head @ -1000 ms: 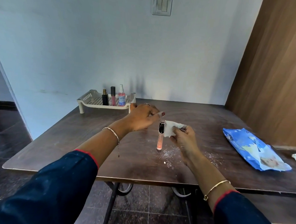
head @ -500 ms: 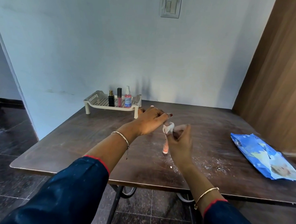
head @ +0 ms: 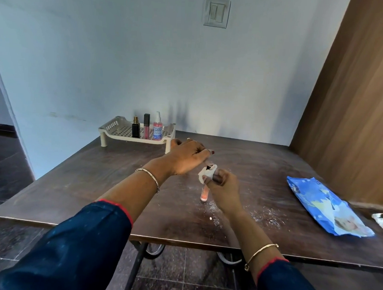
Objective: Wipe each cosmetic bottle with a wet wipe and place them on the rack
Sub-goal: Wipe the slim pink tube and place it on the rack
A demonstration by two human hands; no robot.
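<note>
Dark wooden tabletop (head: 95, 184) is filling the lower view, w/ a pale blue wall (head: 101, 62) behind. R hand (head: 222, 188) is reaching in from lower right; its grip is pinching a white wet wipe (head: 204, 175) around the upper part of a slim pink bottle (head: 204, 194). Wipe is covering most of the black cap, so only a sliver of black is showing up top. Fingertips are blurred, so which ones are doing the pinching is hard to tell. Bottle is standing upright, base on the tabletop, approx mid-table.

L hand (head: 185, 157) is coming across from the left, palm down, fingers pointing right, w/ a fingertip sitting at the cap's top. Can't tell whether that grip is pinching the cap or just pressing on it, as the contact spot is lost in wipe & blur. Thin bangles (head: 150, 178) are circling both wrists; navy sleeves (head: 81, 245) are running off the bottom edge.

White specks (head: 256, 214) are lying just R of the bottle. Further R, a blue wipes pack (head: 325, 207) is lying flat; a crumpled white wad (head: 382, 220) near it is getting cut off by the frame edge. At the back-left corner, a cream rack (head: 111, 125) is holding 3 upright items: black bottle w/ gold top (head: 135, 130), pink gloss tube (head: 146, 129), pink spray bottle (head: 157, 129). Label text is too small to read.
</note>
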